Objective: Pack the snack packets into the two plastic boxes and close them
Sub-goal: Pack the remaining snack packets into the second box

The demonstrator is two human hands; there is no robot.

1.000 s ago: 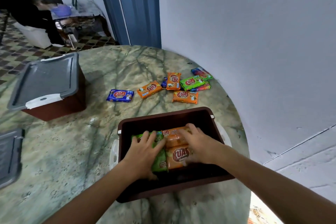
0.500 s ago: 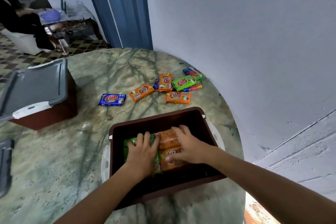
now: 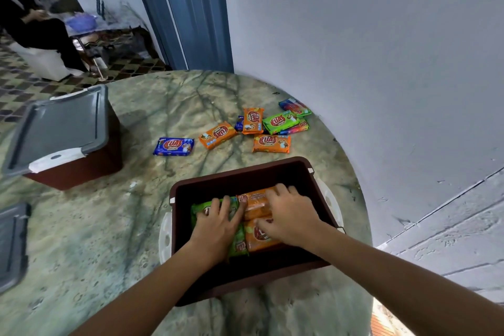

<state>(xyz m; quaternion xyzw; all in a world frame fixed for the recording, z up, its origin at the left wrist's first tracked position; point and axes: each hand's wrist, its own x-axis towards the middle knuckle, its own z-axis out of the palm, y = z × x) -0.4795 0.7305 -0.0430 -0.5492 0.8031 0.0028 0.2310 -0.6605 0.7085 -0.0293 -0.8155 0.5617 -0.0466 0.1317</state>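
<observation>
My left hand [image 3: 215, 229]: inside the open brown box [image 3: 302, 172], lying flat on the green packets [image 3: 237, 245], fingers [image 3: 216, 206] straight and spread, pressing down, gripping nothing.
My right hand [image 3: 290, 219]: also inside the box, on the orange packets [image 3: 256, 203]; the fingers are bent over the far one and the thumb lies on the near one, but I cannot tell whether I am grasping a packet or only pressing on it.
Open brown box: on the desk [image 3: 95, 226] right in front of me, near its right edge, no lid on it; white latch handles [image 3: 165, 237] hang at both short sides.
Packets in the box: green ones on the left, two orange ones on the right, side by side and touching.
Packets left on the desk: beyond the box, toward the wall. A blue packet [image 3: 174, 147] lies alone on the left; an orange packet [image 3: 217, 134] sits just right of it; another orange packet [image 3: 271, 143] lies nearest the box. Behind these is a cluster: an upright orange packet [image 3: 253, 120], a green packet [image 3: 280, 122] and multicoloured ones [image 3: 294, 107], overlapping.
Second box [image 3: 73, 169]: far left on the desk, well apart from mine, with its grey lid [image 3: 58, 128] on top and a white latch [image 3: 54, 158] at the near end.
Spare grey lid [image 3: 12, 240]: flat at the left edge of the desk, partly out of view.
Background: a grey wall [image 3: 354, 35] on the right, a blue door frame [image 3: 191, 8] behind the desk, a seated person [image 3: 35, 30] in dark clothes far left on a patterned floor.
</observation>
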